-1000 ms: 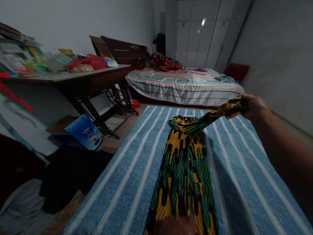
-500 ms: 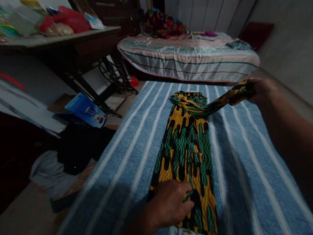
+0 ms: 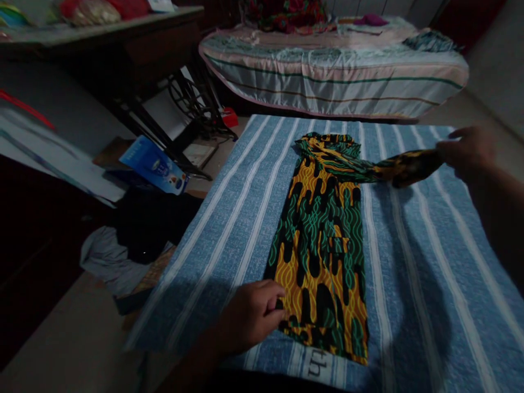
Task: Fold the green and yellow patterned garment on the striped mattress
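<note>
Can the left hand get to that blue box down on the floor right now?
Probably not without leaning. The left hand is pinching the near edge of the patterned cloth on the striped sheet, and the blue box lies lower, on the floor beyond the sheet's left side.

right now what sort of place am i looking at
Probably a home bedroom also used for sewing: a made bed at the back, a treadle sewing table on the left, and a patterned garment laid on a blue striped sheet.
</note>
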